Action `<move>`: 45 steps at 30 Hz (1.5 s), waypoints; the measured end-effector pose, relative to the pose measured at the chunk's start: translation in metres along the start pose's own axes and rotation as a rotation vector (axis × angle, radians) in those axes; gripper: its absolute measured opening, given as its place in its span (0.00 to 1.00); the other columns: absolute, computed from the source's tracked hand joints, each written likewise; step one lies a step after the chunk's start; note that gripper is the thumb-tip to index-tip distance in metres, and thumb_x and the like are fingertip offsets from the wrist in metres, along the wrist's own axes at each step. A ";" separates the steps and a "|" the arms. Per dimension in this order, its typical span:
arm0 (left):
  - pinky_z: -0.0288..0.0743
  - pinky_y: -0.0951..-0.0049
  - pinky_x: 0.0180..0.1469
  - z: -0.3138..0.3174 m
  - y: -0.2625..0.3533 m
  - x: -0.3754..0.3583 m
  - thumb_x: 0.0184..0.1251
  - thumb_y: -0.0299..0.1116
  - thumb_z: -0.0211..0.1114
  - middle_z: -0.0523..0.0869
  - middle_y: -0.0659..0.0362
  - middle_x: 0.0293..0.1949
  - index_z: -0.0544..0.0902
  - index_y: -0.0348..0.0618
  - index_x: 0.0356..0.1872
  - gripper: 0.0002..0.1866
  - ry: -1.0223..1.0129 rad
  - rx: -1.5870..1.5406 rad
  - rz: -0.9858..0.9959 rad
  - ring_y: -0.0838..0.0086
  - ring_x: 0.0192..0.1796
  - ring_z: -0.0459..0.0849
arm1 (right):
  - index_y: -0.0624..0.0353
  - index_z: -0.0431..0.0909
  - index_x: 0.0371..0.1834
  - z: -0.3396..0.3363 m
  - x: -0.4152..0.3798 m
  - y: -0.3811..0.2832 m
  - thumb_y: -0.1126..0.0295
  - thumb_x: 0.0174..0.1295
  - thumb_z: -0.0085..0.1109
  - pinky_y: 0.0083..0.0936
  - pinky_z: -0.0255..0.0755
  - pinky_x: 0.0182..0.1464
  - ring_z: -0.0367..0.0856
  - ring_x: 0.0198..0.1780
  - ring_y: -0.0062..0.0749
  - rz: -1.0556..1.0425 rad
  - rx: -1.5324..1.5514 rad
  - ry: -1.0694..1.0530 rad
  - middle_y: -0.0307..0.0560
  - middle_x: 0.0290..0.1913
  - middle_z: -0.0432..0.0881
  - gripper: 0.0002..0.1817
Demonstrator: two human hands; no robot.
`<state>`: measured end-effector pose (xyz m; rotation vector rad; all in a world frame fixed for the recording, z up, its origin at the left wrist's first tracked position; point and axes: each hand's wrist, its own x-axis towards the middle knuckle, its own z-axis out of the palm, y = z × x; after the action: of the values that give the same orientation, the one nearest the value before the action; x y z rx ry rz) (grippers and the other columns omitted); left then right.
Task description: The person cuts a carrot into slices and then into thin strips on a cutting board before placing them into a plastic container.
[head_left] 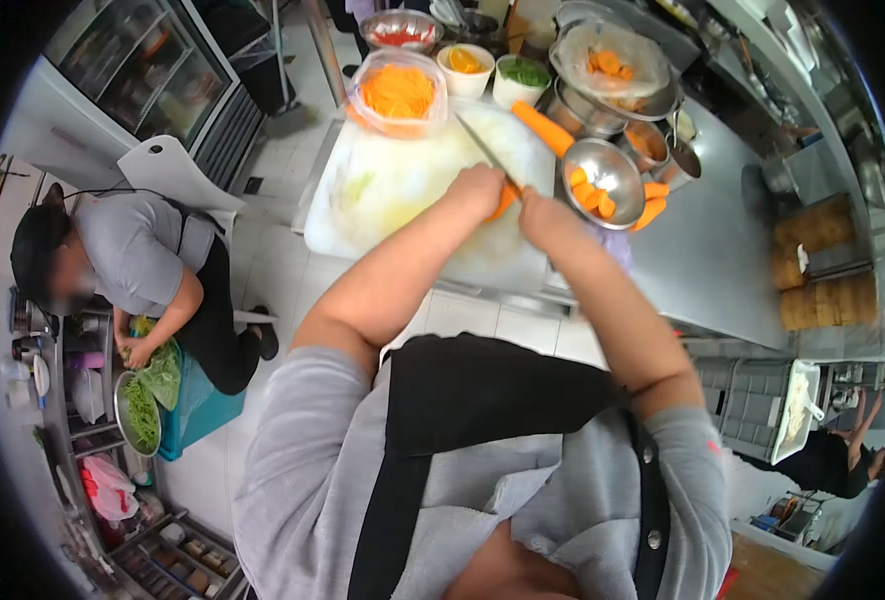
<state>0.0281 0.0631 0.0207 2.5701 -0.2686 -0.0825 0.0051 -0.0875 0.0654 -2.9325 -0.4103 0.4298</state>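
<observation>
My right hand [551, 218] is closed round the handle of a knife [483, 143], whose blade points forward and to the left over the white cutting board [383, 170]. Just left of it, my left hand [477, 190] has its fingers closed on a piece of carrot [504, 201] lying on the board. The blade is beside the carrot; whether they touch is hard to tell. To the right of the board sits a metal bowl [618, 168] with carrot chunks in it. A whole peeled carrot [543, 128] rests near the board's far right edge.
Behind the board are a tub of shredded carrot [398, 92], a white cup of chopped greens [521, 82] and stacked metal bowls [588, 112]. More carrot pieces [653, 205] lie right of the bowl. At left a seated person [148, 240] handles greens; another person [831, 460] is at far right.
</observation>
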 end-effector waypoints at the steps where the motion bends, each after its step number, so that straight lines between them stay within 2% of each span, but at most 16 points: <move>1: 0.77 0.60 0.45 0.003 0.001 -0.008 0.61 0.28 0.57 0.81 0.46 0.39 0.80 0.43 0.34 0.04 -0.003 -0.001 -0.004 0.53 0.42 0.83 | 0.66 0.69 0.51 -0.005 -0.011 -0.007 0.73 0.65 0.39 0.46 0.76 0.48 0.83 0.46 0.56 -0.001 0.003 -0.030 0.66 0.42 0.83 0.15; 2: 0.77 0.59 0.45 0.003 0.001 -0.007 0.61 0.28 0.58 0.81 0.46 0.39 0.80 0.42 0.35 0.05 -0.007 -0.044 -0.025 0.52 0.42 0.83 | 0.66 0.69 0.51 -0.021 -0.019 -0.013 0.73 0.65 0.39 0.46 0.76 0.48 0.83 0.46 0.56 0.010 -0.021 -0.070 0.66 0.41 0.83 0.15; 5: 0.77 0.59 0.46 0.008 0.001 -0.002 0.61 0.29 0.58 0.81 0.45 0.40 0.80 0.42 0.35 0.05 -0.014 0.073 0.019 0.52 0.43 0.83 | 0.66 0.71 0.48 0.036 -0.002 0.012 0.72 0.64 0.41 0.47 0.77 0.42 0.84 0.38 0.57 0.006 0.010 0.097 0.67 0.34 0.83 0.14; 9: 0.77 0.59 0.46 0.009 -0.003 -0.008 0.62 0.30 0.57 0.81 0.45 0.39 0.80 0.41 0.35 0.06 0.003 0.024 0.007 0.52 0.43 0.83 | 0.66 0.69 0.53 -0.021 -0.017 -0.014 0.74 0.65 0.39 0.45 0.76 0.49 0.83 0.47 0.56 0.027 -0.030 -0.115 0.65 0.44 0.83 0.16; 11: 0.77 0.60 0.45 0.012 -0.004 -0.004 0.63 0.31 0.57 0.81 0.45 0.38 0.80 0.41 0.35 0.06 0.052 0.040 0.037 0.53 0.42 0.83 | 0.66 0.69 0.52 -0.006 -0.019 -0.009 0.73 0.64 0.40 0.46 0.76 0.48 0.83 0.46 0.56 0.039 -0.006 -0.043 0.66 0.42 0.83 0.15; 13: 0.77 0.61 0.45 0.013 -0.005 -0.002 0.63 0.31 0.57 0.81 0.46 0.38 0.80 0.41 0.35 0.06 -0.014 0.021 0.030 0.55 0.41 0.84 | 0.65 0.70 0.50 0.022 -0.016 -0.002 0.72 0.63 0.42 0.49 0.75 0.47 0.83 0.44 0.57 0.073 0.051 0.062 0.68 0.39 0.83 0.15; 17: 0.78 0.62 0.45 0.016 -0.010 -0.002 0.64 0.31 0.56 0.81 0.47 0.38 0.79 0.40 0.34 0.07 0.017 -0.170 -0.052 0.58 0.40 0.84 | 0.66 0.70 0.51 -0.005 -0.014 -0.003 0.71 0.65 0.40 0.48 0.75 0.47 0.83 0.42 0.58 0.012 0.002 -0.059 0.68 0.39 0.83 0.15; 21: 0.78 0.64 0.44 0.007 0.000 -0.004 0.65 0.31 0.53 0.81 0.48 0.37 0.80 0.40 0.34 0.08 -0.002 -0.018 0.010 0.59 0.39 0.84 | 0.67 0.70 0.50 0.027 -0.011 -0.003 0.72 0.64 0.42 0.46 0.76 0.45 0.84 0.40 0.57 0.034 0.042 0.097 0.67 0.37 0.83 0.14; 23: 0.78 0.64 0.44 0.010 -0.006 -0.010 0.65 0.31 0.52 0.82 0.49 0.37 0.80 0.40 0.33 0.09 0.079 0.053 0.072 0.59 0.38 0.84 | 0.67 0.70 0.50 0.018 -0.011 -0.004 0.72 0.65 0.41 0.47 0.76 0.46 0.84 0.42 0.57 0.024 0.040 0.018 0.68 0.38 0.83 0.15; 25: 0.78 0.63 0.44 0.010 -0.007 -0.008 0.64 0.30 0.54 0.81 0.49 0.38 0.80 0.40 0.33 0.08 0.026 -0.029 0.016 0.58 0.39 0.83 | 0.66 0.70 0.51 -0.011 -0.018 -0.011 0.72 0.65 0.41 0.47 0.76 0.46 0.84 0.43 0.57 0.042 0.030 -0.076 0.68 0.39 0.83 0.15; 30: 0.77 0.62 0.46 0.007 -0.005 -0.001 0.61 0.28 0.58 0.81 0.48 0.40 0.81 0.42 0.33 0.04 -0.025 -0.037 -0.036 0.56 0.41 0.83 | 0.67 0.70 0.53 0.025 0.000 -0.003 0.73 0.65 0.40 0.46 0.76 0.47 0.84 0.43 0.57 0.008 0.005 0.055 0.67 0.40 0.83 0.16; 33: 0.77 0.61 0.46 0.005 -0.005 -0.003 0.59 0.27 0.60 0.81 0.47 0.40 0.81 0.42 0.33 0.03 -0.017 -0.026 -0.043 0.54 0.42 0.83 | 0.67 0.70 0.53 -0.022 -0.027 -0.025 0.73 0.64 0.40 0.46 0.76 0.46 0.84 0.43 0.56 0.090 0.063 -0.127 0.67 0.40 0.83 0.17; 37: 0.77 0.61 0.47 0.005 0.000 -0.004 0.58 0.27 0.61 0.81 0.46 0.41 0.81 0.41 0.32 0.04 -0.006 -0.011 -0.015 0.53 0.43 0.82 | 0.66 0.70 0.54 0.024 -0.003 -0.008 0.74 0.64 0.40 0.47 0.76 0.46 0.83 0.42 0.57 0.038 0.049 0.047 0.67 0.40 0.83 0.17; 40: 0.77 0.61 0.47 0.007 -0.005 -0.010 0.58 0.27 0.61 0.81 0.46 0.41 0.81 0.41 0.33 0.04 0.014 -0.018 -0.013 0.53 0.44 0.83 | 0.66 0.70 0.52 -0.006 -0.016 -0.014 0.73 0.64 0.41 0.48 0.75 0.45 0.83 0.42 0.58 0.046 0.039 -0.040 0.68 0.39 0.83 0.16; 43: 0.77 0.61 0.47 0.004 0.001 -0.012 0.58 0.27 0.60 0.81 0.46 0.41 0.82 0.40 0.33 0.04 -0.033 -0.004 -0.030 0.54 0.44 0.83 | 0.66 0.70 0.52 0.028 -0.006 -0.007 0.72 0.64 0.41 0.47 0.75 0.46 0.83 0.43 0.57 0.065 0.077 0.064 0.68 0.39 0.83 0.16; 45: 0.78 0.62 0.47 -0.002 0.002 -0.005 0.59 0.26 0.60 0.81 0.46 0.40 0.82 0.40 0.33 0.04 -0.011 -0.032 -0.025 0.54 0.44 0.83 | 0.66 0.70 0.51 0.015 0.001 -0.005 0.72 0.64 0.40 0.47 0.75 0.47 0.83 0.43 0.58 0.020 0.036 0.058 0.68 0.39 0.83 0.16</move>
<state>0.0226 0.0637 0.0238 2.5424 -0.2375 -0.1091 0.0008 -0.0811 0.0517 -2.9088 -0.3620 0.3498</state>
